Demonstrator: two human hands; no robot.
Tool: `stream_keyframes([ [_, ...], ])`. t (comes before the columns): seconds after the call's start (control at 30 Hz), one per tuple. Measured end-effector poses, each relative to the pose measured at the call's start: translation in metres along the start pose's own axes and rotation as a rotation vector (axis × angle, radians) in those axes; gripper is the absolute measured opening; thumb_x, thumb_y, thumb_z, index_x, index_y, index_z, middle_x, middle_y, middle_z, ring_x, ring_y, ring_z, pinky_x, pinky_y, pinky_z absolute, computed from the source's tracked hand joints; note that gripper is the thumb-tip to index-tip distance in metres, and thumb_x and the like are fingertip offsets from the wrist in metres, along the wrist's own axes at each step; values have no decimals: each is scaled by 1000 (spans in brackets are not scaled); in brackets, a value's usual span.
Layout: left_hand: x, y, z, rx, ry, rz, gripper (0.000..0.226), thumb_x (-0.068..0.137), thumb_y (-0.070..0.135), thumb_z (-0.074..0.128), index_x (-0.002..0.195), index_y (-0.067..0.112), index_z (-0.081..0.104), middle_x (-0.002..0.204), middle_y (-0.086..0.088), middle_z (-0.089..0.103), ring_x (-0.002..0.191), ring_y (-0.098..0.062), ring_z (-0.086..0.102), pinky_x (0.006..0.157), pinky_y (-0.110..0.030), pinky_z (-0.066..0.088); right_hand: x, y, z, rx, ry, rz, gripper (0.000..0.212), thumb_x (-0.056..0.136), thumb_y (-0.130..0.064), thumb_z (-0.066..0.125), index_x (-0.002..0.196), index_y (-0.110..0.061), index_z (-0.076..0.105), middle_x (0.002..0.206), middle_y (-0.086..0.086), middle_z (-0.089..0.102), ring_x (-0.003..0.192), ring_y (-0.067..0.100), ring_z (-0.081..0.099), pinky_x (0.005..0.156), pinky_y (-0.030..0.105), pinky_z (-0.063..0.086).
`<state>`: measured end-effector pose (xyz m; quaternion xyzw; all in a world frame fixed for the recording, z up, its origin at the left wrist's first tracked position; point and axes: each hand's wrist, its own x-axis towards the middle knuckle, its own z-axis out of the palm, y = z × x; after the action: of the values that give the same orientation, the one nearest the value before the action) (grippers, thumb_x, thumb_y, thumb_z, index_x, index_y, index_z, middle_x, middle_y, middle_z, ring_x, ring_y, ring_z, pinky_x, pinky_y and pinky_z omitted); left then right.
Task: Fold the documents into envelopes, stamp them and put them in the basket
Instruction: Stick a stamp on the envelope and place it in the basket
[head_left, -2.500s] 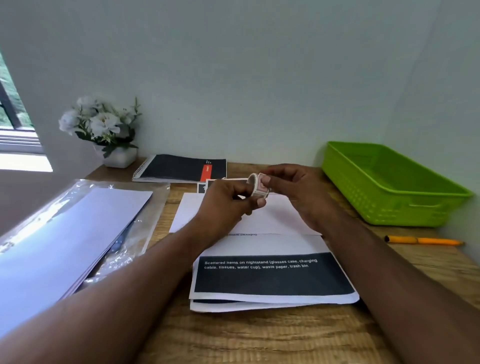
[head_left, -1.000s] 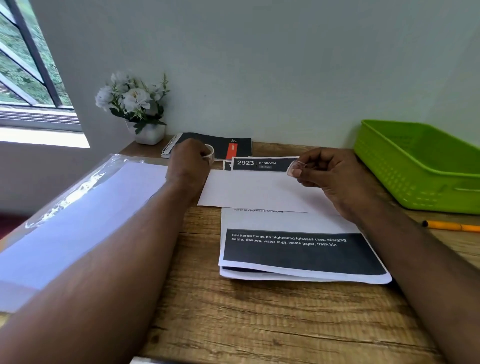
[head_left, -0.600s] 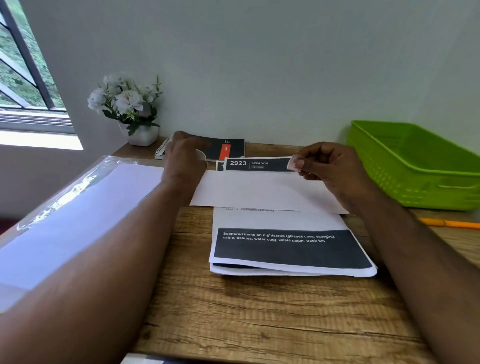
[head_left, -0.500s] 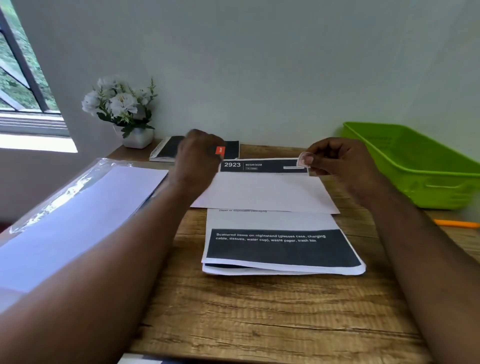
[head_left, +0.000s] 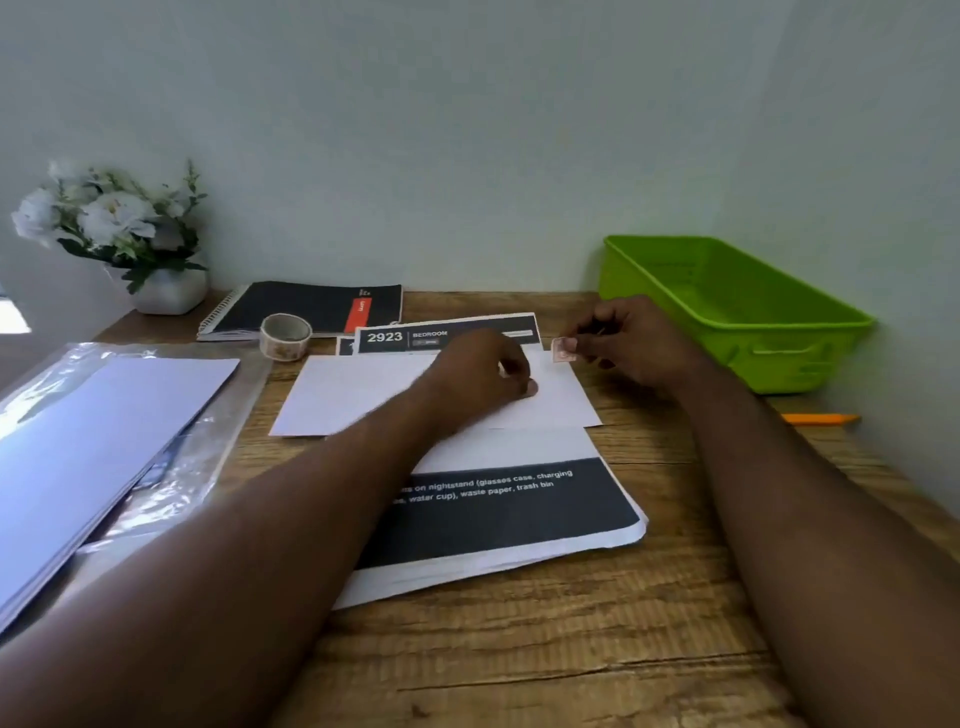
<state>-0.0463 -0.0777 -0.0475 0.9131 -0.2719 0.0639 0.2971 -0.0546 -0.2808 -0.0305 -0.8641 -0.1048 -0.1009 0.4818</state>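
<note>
The head view took in the tabletop (head_left: 519, 665) from the window side across to the wall. Far left stood a pot of flowers (head_left: 119, 234), and below it a plastic sleeve (head_left: 171, 467) of blank sheets, probably the spare envelopes kept within reach. Next came a notebook (head_left: 306, 306) against the wall and, just in front of it, the stamp roll (head_left: 285, 336), standing on its side, apart from both hands.

In the middle an envelope (head_left: 353, 395) lay flat on top of the documents (head_left: 498, 509), whose dark printed bands showed above and below it. The left hand (head_left: 483, 379) rested on the envelope with its fingers curled down, the tips touching the paper; I judged it was pinning the envelope so it would not slide. Whether it held anything I could not tell.

Just to the right, the right hand (head_left: 628, 343) pinched a small stamp (head_left: 562, 350) between thumb and fingertips, holding it at the envelope's far right corner, the usual place for it. It looked barely touching, not yet pressed down. So the stamping step seemed under way, and pressing the stamp flat would likely come next.

Further right the green basket (head_left: 810, 332) stood against the wall, nothing visible inside it, handy for the finished envelope. A pencil (head_left: 818, 418) lay in front of it.
</note>
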Motion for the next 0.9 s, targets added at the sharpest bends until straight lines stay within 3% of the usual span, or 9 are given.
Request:
stream_keyframes([
  [0.1,-2,-8,5,-43,16,39,13,83,28,73,90,16,72,90,6,63,78,-6,54,65,-12,38,7,13,3,34,-19,-13,11,77,-1,75,79,-11,72,84,19,70,71,18,57,64,29,46],
  [0.2,-1,-6,3,-34,-9,70,15,85,28,70,97,18,69,99,4,62,88,-9,55,72,-11,39,10,18,6,62,-42,-5,13,76,0,76,79,-13,73,80,5,71,76,21,57,69,31,47],
  [0.3,-1,-6,8,175,-64,57,23,92,38,58,114,31,59,123,4,54,120,-18,46,104,-34,33,12,20,5,55,-59,-7,13,76,-2,76,79,-15,73,76,-7,71,77,18,58,71,30,48],
  [0.37,-4,-5,9,263,-103,20,34,93,48,50,124,34,48,136,5,45,131,-21,36,110,-42,25,12,20,5,38,-66,-14,13,76,-4,77,79,-17,74,76,-9,71,77,17,58,72,30,48],
  [0.47,-7,-2,10,254,-120,-28,56,88,63,47,134,32,37,142,2,44,133,-22,37,107,-42,25,11,20,5,42,-66,-14,13,76,-5,77,78,-17,74,76,-8,71,76,19,57,71,32,48],
  [0.6,-12,2,10,195,-115,31,67,90,57,52,146,28,27,151,2,35,139,-18,30,110,-29,21,9,19,4,60,-84,-10,12,74,-5,78,79,-15,75,88,12,73,82,21,63,82,41,52],
  [0.7,-15,4,9,138,-132,73,59,92,52,53,142,29,31,147,4,38,135,-14,33,102,-22,23,7,17,5,91,-110,-5,17,74,1,76,77,-16,75,80,4,74,79,14,65,80,32,53],
  [0.83,-16,3,7,62,-153,79,51,91,50,57,132,33,32,134,5,45,121,-17,45,94,-26,31,7,17,5,88,-118,-2,16,73,1,76,78,-14,75,77,3,73,76,12,64,74,25,52],
  [0.9,-16,2,7,50,-154,85,50,90,51,56,131,35,32,138,5,44,120,-17,46,96,-28,33,7,18,5,87,-116,6,15,73,1,77,79,-13,75,77,3,73,76,12,65,73,23,52],
])
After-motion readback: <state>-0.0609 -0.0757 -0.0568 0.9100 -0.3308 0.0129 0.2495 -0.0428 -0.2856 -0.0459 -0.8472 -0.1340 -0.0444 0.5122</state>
